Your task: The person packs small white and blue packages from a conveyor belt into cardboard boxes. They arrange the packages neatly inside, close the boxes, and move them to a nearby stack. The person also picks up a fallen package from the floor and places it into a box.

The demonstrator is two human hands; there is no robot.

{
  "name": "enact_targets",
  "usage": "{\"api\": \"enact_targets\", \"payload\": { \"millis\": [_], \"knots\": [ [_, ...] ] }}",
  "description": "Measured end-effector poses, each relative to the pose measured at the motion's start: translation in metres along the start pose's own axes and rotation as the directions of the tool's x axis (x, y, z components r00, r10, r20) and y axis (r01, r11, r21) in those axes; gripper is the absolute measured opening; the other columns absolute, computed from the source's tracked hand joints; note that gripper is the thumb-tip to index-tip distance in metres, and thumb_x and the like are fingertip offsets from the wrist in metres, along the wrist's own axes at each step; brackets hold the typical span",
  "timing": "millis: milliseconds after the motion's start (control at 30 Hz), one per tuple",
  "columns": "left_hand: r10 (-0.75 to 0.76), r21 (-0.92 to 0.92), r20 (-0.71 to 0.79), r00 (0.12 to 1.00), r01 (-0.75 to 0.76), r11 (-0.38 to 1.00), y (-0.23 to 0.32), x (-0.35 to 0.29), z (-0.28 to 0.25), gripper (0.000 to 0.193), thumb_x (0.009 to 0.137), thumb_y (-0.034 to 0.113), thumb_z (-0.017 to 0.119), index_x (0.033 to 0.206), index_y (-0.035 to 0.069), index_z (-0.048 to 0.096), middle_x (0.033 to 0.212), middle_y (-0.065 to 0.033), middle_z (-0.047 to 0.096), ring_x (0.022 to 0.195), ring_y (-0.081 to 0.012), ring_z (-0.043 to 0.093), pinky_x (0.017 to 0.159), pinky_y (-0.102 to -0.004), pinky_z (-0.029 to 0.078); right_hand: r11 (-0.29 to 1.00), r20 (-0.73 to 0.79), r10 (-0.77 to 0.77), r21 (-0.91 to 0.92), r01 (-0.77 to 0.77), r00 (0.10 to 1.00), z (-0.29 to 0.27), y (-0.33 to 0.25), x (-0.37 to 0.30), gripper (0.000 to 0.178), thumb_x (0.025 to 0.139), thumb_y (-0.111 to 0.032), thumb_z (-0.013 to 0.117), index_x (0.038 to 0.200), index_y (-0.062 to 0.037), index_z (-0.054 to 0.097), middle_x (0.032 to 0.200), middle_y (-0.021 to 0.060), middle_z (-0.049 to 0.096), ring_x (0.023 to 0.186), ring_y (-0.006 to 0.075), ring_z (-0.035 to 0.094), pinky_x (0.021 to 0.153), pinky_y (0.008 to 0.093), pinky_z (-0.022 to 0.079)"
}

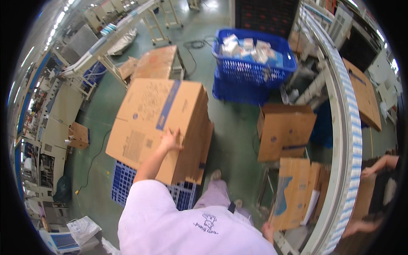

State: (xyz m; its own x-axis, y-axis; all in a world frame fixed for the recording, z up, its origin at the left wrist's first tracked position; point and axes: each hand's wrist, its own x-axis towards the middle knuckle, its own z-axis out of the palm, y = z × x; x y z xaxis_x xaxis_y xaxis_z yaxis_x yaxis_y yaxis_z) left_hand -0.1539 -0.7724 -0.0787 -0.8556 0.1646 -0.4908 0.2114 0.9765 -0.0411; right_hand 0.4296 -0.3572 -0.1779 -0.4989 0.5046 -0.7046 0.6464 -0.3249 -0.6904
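Observation:
My left hand point(171, 140) lies with spread fingers on the upper face of a stack of flattened cardboard boxes point(140, 121), printed with a dark blue stripe. The stack rests on a blue plastic pallet point(121, 180) and looks several sheets thick along its right side. Low on my right side, my right hand point(267, 231) is close to the lower edge of an upright cardboard carton point(291, 191). Its fingers show too little to tell whether they touch or hold anything.
A blue crate point(255, 63) of small white packages sits ahead. An open carton point(287, 131) stands at right, beside a curved conveyor rail point(346, 140). Beyond the rail, another person's hand point(367, 171) is at work. A cable point(95, 157) crosses the green floor at left.

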Motion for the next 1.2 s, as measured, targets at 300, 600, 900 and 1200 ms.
{"api": "enact_targets", "payload": {
  "millis": [300,600,900,1200],
  "knots": [
    [-0.245,-0.258,-0.486,0.839,0.13,0.957,-0.054,-0.061,-0.106,0.016,0.072,0.012,0.057,0.085,0.004,0.063,0.088,-0.0194,0.061,0.085,-0.0326,0.06,0.072,-0.0434,0.048,0.923,-0.031,0.293,-0.252,-0.292,0.956,0.021,-0.022,0.07,0.013,0.083,-0.015,0.056,0.082,-0.0019,0.057,0.067,0.0059,0.057,0.059,0.0142,0.055,0.053,0.0295,0.044],
    [0.582,0.296,-0.584,0.566,-0.519,0.802,0.073,-0.17,-0.27,0.014,0.068,0.003,0.054,0.079,0.005,0.062,0.074,-0.0145,0.06,0.075,-0.0337,0.059,0.068,-0.0396,0.047,0.377,-0.027,-0.907,-0.498,0.781,0.421,0.127,-0.356,-0.004,0.045,0.082,-0.017,0.059,0.122,-0.0022,0.046,0.117,0.017,0.051,0.11,0.031,0.047,0.094,0.0401,0.036],
    [0.989,0.007,0.089,-0.12,-0.993,-0.121,0.343,-0.223,-0.246,0.034,0.062,-0.007,0.051,0.094,0.001,0.059,0.094,-0.0145,0.062,0.086,-0.0342,0.058,0.073,-0.0393,0.046,0.42,-0.393,-0.905,-0.888,0.186,0.165,0.012,-0.325,-0.149,0.055,0.088,-0.053,0.034,0.103,-0.0084,0.063,0.124,0.0132,0.051,0.125,0.0376,0.034,0.103,0.0605,0.009],
    [0.898,-0.138,0.27,-0.347,-0.937,-0.32,0.564,-0.236,-0.155,0.04,0.077,0.004,0.058,0.115,0.005,0.047,0.08,-0.0188,0.062,0.076,-0.036,0.06,0.067,-0.0411,0.047,0.751,-0.855,-0.327,-0.493,0.439,-0.402,-0.092,-0.213,-0.13,0.09,0.077,-0.012,0.061,0.14,0.0026,-0.001,0.146,0.0228,-0.002,0.137,0.0292,0.002,0.109,0.0397,0.0]
  ]
}}
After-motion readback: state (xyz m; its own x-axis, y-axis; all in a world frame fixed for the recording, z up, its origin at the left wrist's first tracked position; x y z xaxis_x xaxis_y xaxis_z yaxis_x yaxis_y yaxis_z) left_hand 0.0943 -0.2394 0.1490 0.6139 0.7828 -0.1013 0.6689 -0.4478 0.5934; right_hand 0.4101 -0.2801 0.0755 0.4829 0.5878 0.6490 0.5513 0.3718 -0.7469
